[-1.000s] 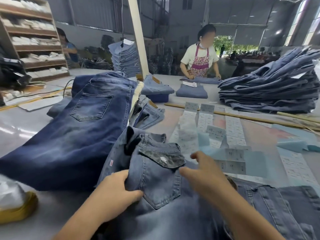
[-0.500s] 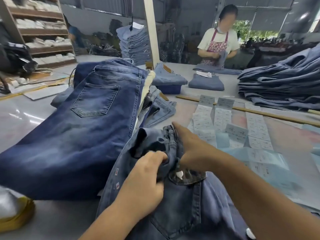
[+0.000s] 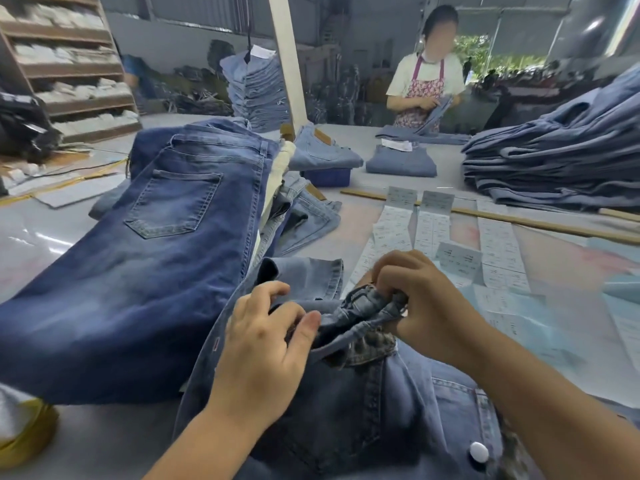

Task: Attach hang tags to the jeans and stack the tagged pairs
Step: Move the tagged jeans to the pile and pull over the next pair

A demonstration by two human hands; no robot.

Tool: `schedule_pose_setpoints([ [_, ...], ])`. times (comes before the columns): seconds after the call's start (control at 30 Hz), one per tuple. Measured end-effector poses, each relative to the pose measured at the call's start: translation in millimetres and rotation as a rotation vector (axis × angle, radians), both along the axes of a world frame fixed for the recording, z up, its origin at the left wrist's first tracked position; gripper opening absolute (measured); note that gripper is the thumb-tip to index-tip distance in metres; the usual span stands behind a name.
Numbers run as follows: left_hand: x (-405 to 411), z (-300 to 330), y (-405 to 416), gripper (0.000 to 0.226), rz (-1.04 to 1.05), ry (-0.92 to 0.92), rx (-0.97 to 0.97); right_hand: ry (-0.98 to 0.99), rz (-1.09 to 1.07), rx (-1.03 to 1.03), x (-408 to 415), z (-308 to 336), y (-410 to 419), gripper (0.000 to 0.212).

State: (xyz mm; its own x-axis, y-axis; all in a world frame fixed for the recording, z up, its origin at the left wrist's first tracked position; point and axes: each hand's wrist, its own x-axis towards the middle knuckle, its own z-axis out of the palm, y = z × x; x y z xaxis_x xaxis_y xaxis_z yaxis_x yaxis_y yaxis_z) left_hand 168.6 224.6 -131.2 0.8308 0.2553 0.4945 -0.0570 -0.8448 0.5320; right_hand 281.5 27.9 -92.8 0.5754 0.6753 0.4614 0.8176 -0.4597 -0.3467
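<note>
Right hand in a curled, pinching grip; left hand fingers loosely bent.

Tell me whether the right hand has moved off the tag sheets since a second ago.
Yes. The right hand has pulled back from the tag sheets toward the wearer and now grips the bunched waistband.
</note>
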Motion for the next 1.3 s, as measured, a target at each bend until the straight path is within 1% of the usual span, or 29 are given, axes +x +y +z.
schedule_pose_setpoints([
  [0.07, 2, 5, -1, 0.027, -0.007, -0.012, -0.005, -0.071, 0.024, -0.003, -11, 2, -9, 0.043],
  [0.1, 2, 8, -2, 0.026, -0.041, -0.002, 0.006, -0.106, 0.034, 0.001, -16, 3, -14, 0.043],
  [0.13, 2, 10, -3, 0.035, -0.106, 0.040, -0.001, -0.133, 0.039, 0.015, -22, 4, -19, 0.044],
  [0.2, 1, 17, -5, 0.059, -0.259, 0.193, -0.069, -0.172, 0.024, 0.059, -33, 5, -28, 0.048],
  [0.23, 0, 19, -7, 0.067, -0.311, 0.252, -0.060, -0.191, 0.006, 0.067, -39, 4, -32, 0.052],
  [0.3, -1, 21, -11, 0.070, -0.357, 0.301, 0.033, -0.217, -0.039, 0.070, -47, 0, -39, 0.060],
  [0.33, -1, 22, -13, 0.065, -0.358, 0.307, 0.065, -0.217, -0.059, 0.081, -50, -5, -41, 0.062],
  [0.4, -2, 24, -18, 0.044, -0.327, 0.293, 0.122, -0.227, -0.091, 0.118, -57, -12, -47, 0.058],
  [0.47, -3, 26, -21, 0.023, -0.261, 0.247, 0.159, -0.237, -0.092, 0.154, -62, -16, -54, 0.055],
  [0.5, -3, 27, -21, 0.015, -0.214, 0.225, 0.155, -0.236, -0.083, 0.163, -64, -16, -56, 0.057],
  [0.53, -2, 27, -20, 0.012, -0.158, 0.204, 0.135, -0.237, -0.070, 0.165, -66, -16, -58, 0.060],
  [0.6, 0, 28, -14, 0.015, -0.066, 0.175, 0.070, -0.243, -0.045, 0.165, -69, -14, -61, 0.060],
  [0.63, 0, 29, -11, 0.016, -0.070, 0.168, 0.028, -0.240, -0.039, 0.165, -69, -14, -63, 0.057],
  [0.7, -3, 30, -9, 0.016, -0.210, 0.172, -0.031, -0.215, -0.054, 0.157, -70, -14, -64, 0.054],
  [0.73, -5, 31, -11, 0.016, -0.318, 0.183, -0.027, -0.192, -0.078, 0.139, -70, -13, -63, 0.061],
  [0.8, -8, 29, -18, 0.016, -0.501, 0.223, 0.055, -0.153, -0.106, 0.052, -67, -9, -58, 0.090],
  [0.83, -8, 27, -19, 0.017, -0.553, 0.247, 0.096, -0.156, -0.105, -0.013, -63, -5, -55, 0.098],
  [0.87, -7, 24, -20, 0.019, -0.586, 0.281, 0.111, -0.159, -0.098, -0.080, -59, 0, -52, 0.098],
  [0.9, -6, 25, -19, 0.022, -0.599, 0.335, 0.073, -0.153, -0.075, -0.141, -55, 5, -47, 0.088],
  [0.97, 0, 30, -12, 0.030, -0.567, 0.416, -0.085, -0.107, 0.025, -0.217, -49, 14, -38, 0.053],
  [1.0, 5, 29, -6, 0.036, -0.506, 0.400, -0.075, -0.094, 0.059, -0.233, -47, 16, -34, 0.039],
  [1.03, 12, 27, 2, 0.044, -0.420, 0.365, 0.050, -0.094, 0.066, -0.242, -46, 16, -31, 0.033],
  [1.07, 17, 24, 11, 0.053, -0.307, 0.357, 0.238, -0.101, 0.057, -0.250, -45, 16, -28, 0.033],
  [1.1, 21, 21, 17, 0.062, -0.183, 0.407, 0.421, -0.111, 0.040, -0.261, -45, 16, -27, 0.034],
  [1.13, 24, 17, 21, 0.071, -0.093, 0.497, 0.540, -0.118, 0.028, -0.272, -46, 15, -26, 0.035],
  [1.17, 25, 13, 23, 0.077, -0.038, 0.574, 0.603, -0.117, 0.026, -0.281, -47, 14, -26, 0.035],
  [1.2, 25, 7, 22, 0.079, -0.014, 0.595, 0.622, -0.107, 0.036, -0.284, -49, 13, -25, 0.034],
  [1.23, 26, 3, 22, 0.075, 0.003, 0.579, 0.635, -0.096, 0.049, -0.286, -51, 11, -25, 0.034],
  [1.3, 28, 0, 21, 0.054, 0.003, 0.466, 0.544, -0.085, 0.061, -0.308, -54, 9, -25, 0.034],
])
